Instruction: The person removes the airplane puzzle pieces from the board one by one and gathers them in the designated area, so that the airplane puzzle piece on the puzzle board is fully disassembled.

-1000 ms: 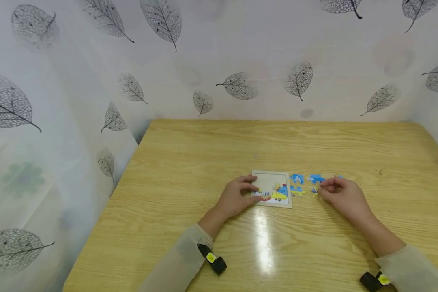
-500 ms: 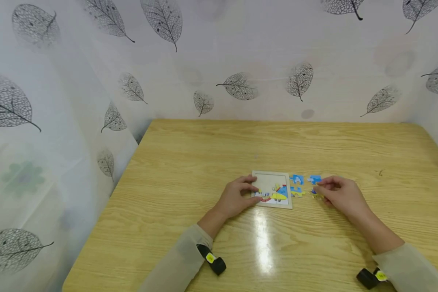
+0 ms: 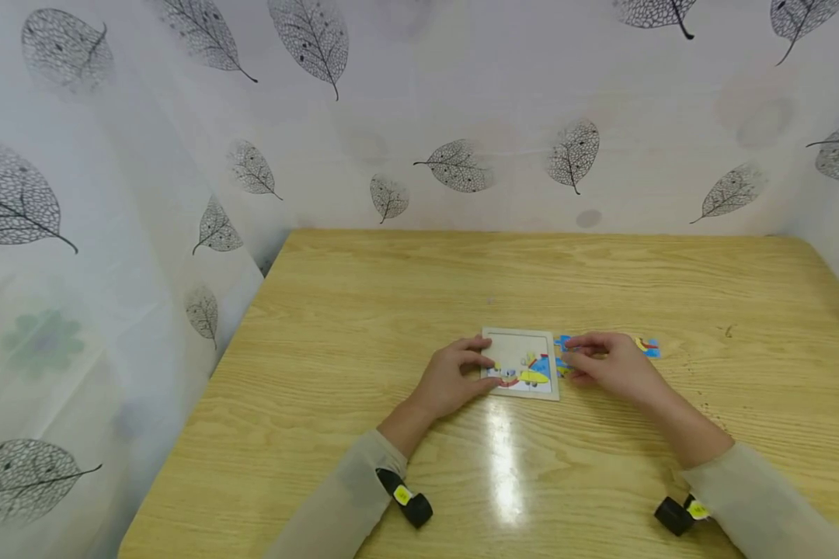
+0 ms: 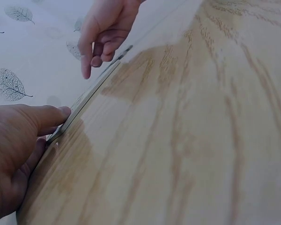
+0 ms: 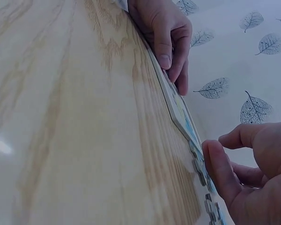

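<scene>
A square puzzle board (image 3: 520, 341) lies flat on the table, its picture pieces filling the lower part and its upper part bare wood. My left hand (image 3: 454, 373) holds the board by its left side, thumb and fingers bent over the edge. Just right of the board is my right hand (image 3: 622, 369), above loose blue and yellow jigsaw pieces (image 3: 561, 341) that it partly hides. In the right wrist view its thumb and index finger (image 5: 239, 137) are slightly apart, with no piece visible between them. Those loose pieces (image 5: 199, 164) lie in a row beside the board.
Another jigsaw piece (image 3: 650, 347), blue, red and yellow, lies beyond the right hand. The wooden table (image 3: 377, 287) extends around the board. Behind it hangs a pale curtain (image 3: 503, 101) with leaf prints.
My right hand has moved left from the farther loose pieces to those beside the board, uncovering the piece at far right. My left hand and the board have stayed put.
</scene>
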The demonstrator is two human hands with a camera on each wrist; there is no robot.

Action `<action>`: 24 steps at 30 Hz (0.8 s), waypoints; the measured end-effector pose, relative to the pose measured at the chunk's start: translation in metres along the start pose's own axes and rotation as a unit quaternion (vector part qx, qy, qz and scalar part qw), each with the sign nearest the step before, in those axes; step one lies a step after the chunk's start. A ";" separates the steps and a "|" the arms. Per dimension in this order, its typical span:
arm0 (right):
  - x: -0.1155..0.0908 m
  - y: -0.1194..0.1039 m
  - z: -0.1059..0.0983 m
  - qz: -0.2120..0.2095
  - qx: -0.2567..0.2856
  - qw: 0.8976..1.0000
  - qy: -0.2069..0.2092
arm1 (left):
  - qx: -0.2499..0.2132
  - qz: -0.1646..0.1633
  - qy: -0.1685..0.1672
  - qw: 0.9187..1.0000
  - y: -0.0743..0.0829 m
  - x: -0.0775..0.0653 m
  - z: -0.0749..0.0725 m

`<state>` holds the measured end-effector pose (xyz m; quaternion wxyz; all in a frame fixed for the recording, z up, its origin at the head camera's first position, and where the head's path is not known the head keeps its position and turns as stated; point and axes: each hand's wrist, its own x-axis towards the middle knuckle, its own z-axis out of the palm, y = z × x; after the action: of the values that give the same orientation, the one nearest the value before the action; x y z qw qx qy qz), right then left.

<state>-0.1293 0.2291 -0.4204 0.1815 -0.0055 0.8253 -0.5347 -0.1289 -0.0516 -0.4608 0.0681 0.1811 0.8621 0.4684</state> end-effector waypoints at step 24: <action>0.005 -0.018 0.024 -0.034 -0.083 0.996 -0.023 | -0.002 0.015 -0.001 1.000 0.000 0.000 0.000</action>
<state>-0.1296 0.1991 -0.4149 0.1805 -0.0610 0.8617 -0.4703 -0.1289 -0.0517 -0.4605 0.0626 0.1943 0.8583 0.4707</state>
